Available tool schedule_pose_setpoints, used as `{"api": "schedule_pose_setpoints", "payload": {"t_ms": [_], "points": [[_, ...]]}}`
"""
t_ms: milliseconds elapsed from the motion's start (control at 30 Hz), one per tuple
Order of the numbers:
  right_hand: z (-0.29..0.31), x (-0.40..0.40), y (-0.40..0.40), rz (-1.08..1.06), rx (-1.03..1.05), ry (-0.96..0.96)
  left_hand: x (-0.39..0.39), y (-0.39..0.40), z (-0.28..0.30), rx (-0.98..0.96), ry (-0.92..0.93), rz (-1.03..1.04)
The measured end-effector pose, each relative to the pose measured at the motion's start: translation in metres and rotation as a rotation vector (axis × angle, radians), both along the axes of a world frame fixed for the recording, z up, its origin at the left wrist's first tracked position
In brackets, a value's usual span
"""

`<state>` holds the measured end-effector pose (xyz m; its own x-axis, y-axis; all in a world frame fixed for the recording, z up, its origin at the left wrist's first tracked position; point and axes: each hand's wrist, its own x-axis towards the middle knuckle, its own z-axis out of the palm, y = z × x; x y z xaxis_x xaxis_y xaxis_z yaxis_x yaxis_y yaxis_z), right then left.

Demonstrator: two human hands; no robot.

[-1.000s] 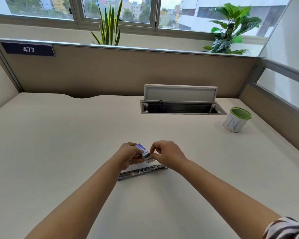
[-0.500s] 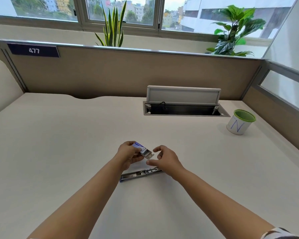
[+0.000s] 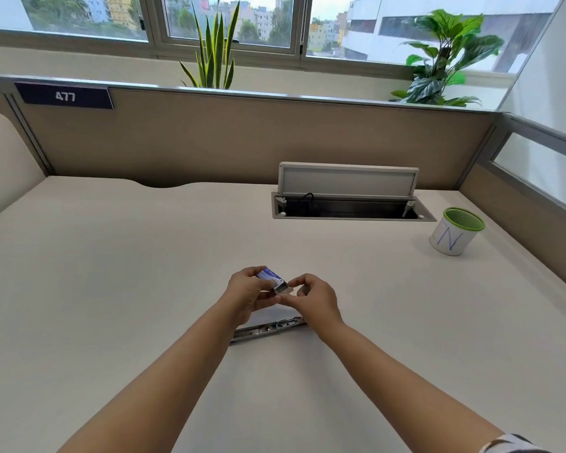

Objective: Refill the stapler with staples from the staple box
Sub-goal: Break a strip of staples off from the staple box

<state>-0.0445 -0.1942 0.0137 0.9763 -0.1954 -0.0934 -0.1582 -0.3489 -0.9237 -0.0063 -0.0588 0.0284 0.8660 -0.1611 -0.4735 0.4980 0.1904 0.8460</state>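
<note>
My left hand holds a small blue-and-white staple box above the desk, its inner tray slid partly out toward the right. The fingertips of my right hand pinch at the tray's open end; whether staples are between them I cannot tell. The stapler, a long flat metal piece lying opened out, rests on the desk just below and nearer to me than both hands. Neither hand touches it.
A white cup with a green rim marked "N" stands at the right. An open cable hatch with a raised lid sits behind the hands. Beige partition panels wall the desk at the back and right.
My right hand had dropped away from the box toward the stapler; now it has come back up to the tray's open end. The left hand has kept the box.
</note>
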Motion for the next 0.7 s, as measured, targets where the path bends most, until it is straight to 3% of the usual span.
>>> {"api": "schedule_pose_setpoints", "payload": {"t_ms": [200, 467, 700], "points": [[0.002, 0.002, -0.003, -0.01, -0.025, -0.019, -0.001, -0.001, 0.005, 0.019, -0.017, -0.037], [-0.002, -0.005, -0.001, -0.052, -0.28, -0.166, -0.002, -0.002, 0.005, 0.035, -0.021, -0.03], [0.008, 0.0, 0.0, 0.036, -0.515, -0.162, -0.002, -0.004, 0.002, 0.134, -0.072, -0.063]]}}
